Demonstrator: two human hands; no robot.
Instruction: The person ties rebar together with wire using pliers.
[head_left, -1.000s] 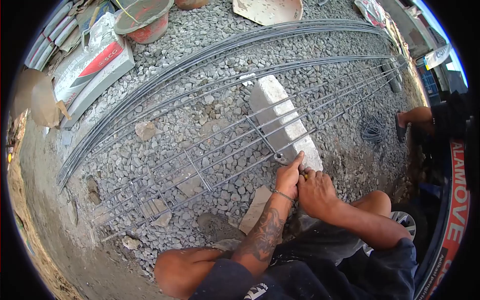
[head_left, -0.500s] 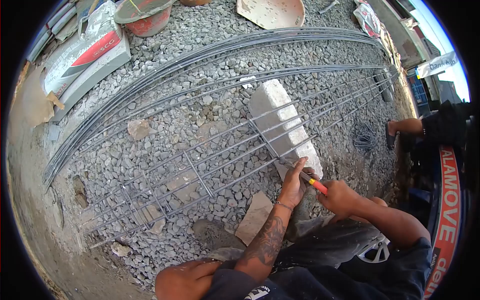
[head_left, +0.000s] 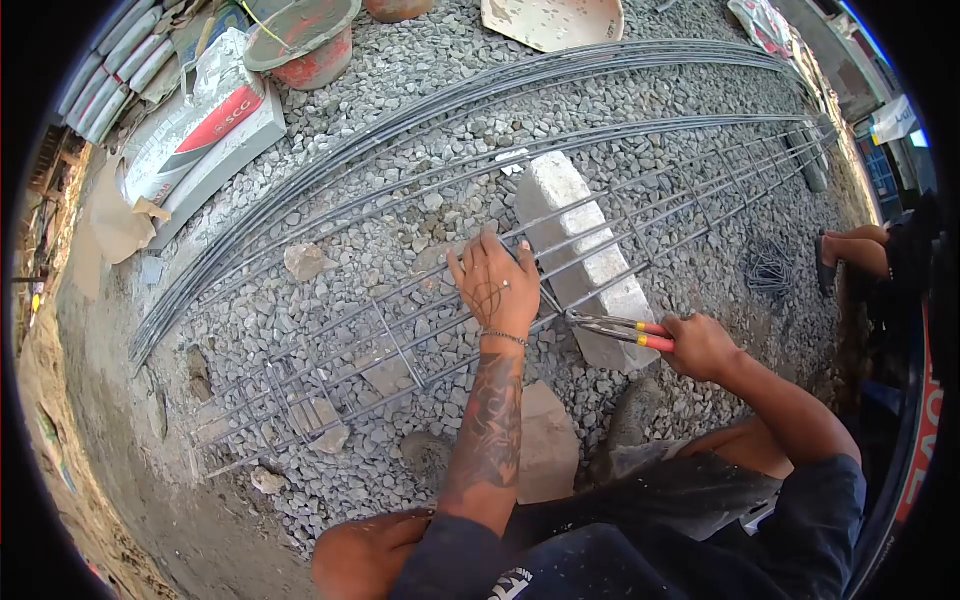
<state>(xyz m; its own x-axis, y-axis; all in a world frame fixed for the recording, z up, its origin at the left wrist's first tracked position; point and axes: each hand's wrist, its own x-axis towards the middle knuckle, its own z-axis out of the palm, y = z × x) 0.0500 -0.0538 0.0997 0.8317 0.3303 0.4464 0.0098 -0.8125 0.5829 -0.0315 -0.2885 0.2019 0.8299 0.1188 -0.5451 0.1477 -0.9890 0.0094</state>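
A long rebar cage point(head_left: 400, 345) of thin steel bars and square stirrups lies slantwise over the gravel, resting across a pale concrete block point(head_left: 580, 200). My left hand point(head_left: 497, 290) is closed over the cage's bars beside a stirrup, just left of the block; its fingertips are partly hidden. My right hand point(head_left: 703, 348) grips the red and yellow handles of a pair of pincers point(head_left: 625, 328). The pincers' jaws touch the near corner where stirrup and bar cross, and their handles are slightly apart. Any wire in the jaws is too small to make out.
Loose long rebar point(head_left: 330, 150) curves behind the cage. A wire bundle point(head_left: 769, 268) lies at right near another person's leg point(head_left: 858, 250). Cement bag point(head_left: 200, 140), mortar bucket point(head_left: 305, 50) and pale basin point(head_left: 555, 22) stand at the back. A flat stone slab point(head_left: 545, 440) is near my feet.
My left hand has moved from beside the pincers, up and left onto the cage. The pincers' handles have spread apart and the tool lies flatter. The view has shifted slightly.
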